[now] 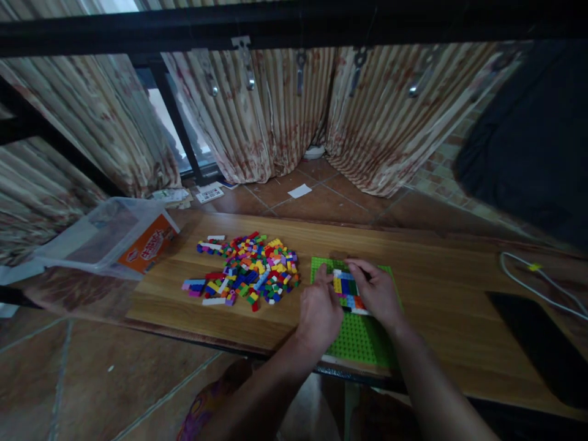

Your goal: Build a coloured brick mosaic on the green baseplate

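Observation:
A green baseplate (362, 340) lies on the wooden table (441, 288) near its front edge. A small patch of coloured bricks (348, 289) is built on its upper half. My left hand (320, 309) rests at the patch's left side with its fingers curled and the fingertips on the bricks. My right hand (377, 289) covers the patch's right side, fingers bent down and pressed onto the bricks. Whether either hand holds a loose brick is hidden.
A pile of loose coloured bricks (245, 269) lies left of the baseplate. A clear plastic box (108, 236) with an orange label lies on its side at the table's left end. A white cable (535, 278) and a dark flat object (537, 343) are at the right.

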`<state>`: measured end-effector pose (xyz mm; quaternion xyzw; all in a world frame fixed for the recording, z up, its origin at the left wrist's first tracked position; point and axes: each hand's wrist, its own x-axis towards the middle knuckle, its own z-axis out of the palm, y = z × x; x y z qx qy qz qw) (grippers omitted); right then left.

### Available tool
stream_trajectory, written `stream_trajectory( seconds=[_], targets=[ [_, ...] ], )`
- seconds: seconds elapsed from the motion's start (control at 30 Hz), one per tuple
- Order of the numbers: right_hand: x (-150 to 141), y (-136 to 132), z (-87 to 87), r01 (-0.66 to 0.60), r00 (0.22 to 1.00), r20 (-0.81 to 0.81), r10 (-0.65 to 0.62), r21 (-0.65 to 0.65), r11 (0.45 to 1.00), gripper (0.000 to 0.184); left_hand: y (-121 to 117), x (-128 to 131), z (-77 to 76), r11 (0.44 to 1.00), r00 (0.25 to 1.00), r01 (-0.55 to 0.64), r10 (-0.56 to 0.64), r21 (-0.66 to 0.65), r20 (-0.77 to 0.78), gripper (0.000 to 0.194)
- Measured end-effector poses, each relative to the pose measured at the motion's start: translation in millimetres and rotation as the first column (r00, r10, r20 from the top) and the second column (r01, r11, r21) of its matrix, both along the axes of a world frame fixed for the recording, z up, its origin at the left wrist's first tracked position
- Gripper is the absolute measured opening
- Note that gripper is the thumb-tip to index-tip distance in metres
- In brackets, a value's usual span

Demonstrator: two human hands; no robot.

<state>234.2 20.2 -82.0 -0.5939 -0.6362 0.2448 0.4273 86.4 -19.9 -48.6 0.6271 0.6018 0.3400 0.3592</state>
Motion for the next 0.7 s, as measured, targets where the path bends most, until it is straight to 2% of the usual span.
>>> stream_trajectory(
  seconds=[0.1, 0.2, 0.27, 0.3, 0.37, 0.43, 0.5, 0.6, 0.7],
  targets=[
    [-1.0, -1.1, 6.8, 0.060, 0.996, 0.058, -0.062, 0.042, 0.997, 0.036, 0.0, -5.4, 2.9, 1.000, 0.999, -0.019, 0.018, 0.008, 0.039, 0.042],
    [-9.4, -5.2, 20.1, 0.137, 0.979, 0.125, -0.163, 0.198, 0.971, 0.033, 6.5, -20.3, 5.8, 0.994, 0.988, -0.102, 0.096, 0.045, 0.121, 0.041],
    [-23.0, -10.7, 29.3, 0.132, 0.973, 0.142, -0.183, 0.306, 0.943, 0.027, 14.6, -36.5, 8.5, 0.977, 0.958, -0.194, 0.170, 0.086, 0.232, 0.041],
    [-32.5, -14.4, 33.0, 0.100, 0.978, 0.142, -0.155, 0.336, 0.936, 0.024, 19.3, -46.1, 10.2, 0.965, 0.933, -0.244, 0.205, 0.101, 0.294, 0.040],
    [-55.3, -23.4, 37.4, -0.056, 0.991, 0.134, 0.013, 0.325, 0.944, 0.019, 28.7, -66.2, 14.4, 0.930, 0.857, -0.358, 0.291, 0.085, 0.424, 0.038],
    [-79.6, -33.1, 36.9, -0.230, 0.967, 0.166, 0.191, 0.261, 0.938, 0.018, 36.4, -84.9, 18.4, 0.890, 0.771, -0.456, 0.381, 0.024, 0.511, 0.036],
    [-101.0, -41.7, 31.9, -0.344, 0.931, 0.199, 0.307, 0.189, 0.920, 0.018, 41.2, -99.5, 20.6, 0.861, 0.706, -0.508, 0.430, -0.021, 0.563, 0.035],
    [-122.1, -48.9, 19.3, -0.404, 0.896, 0.249, 0.367, 0.113, 0.908, 0.014, 43.4, -111.9, 21.0, 0.843, 0.655, -0.536, 0.453, -0.052, 0.605, 0.032],
    [-132.2, -49.4, 8.2, -0.400, 0.883, 0.298, 0.363, 0.074, 0.913, 0.012, 42.3, -115.4, 20.7, 0.846, 0.640, -0.527, 0.454, -0.076, 0.620, 0.032]
  ],
)
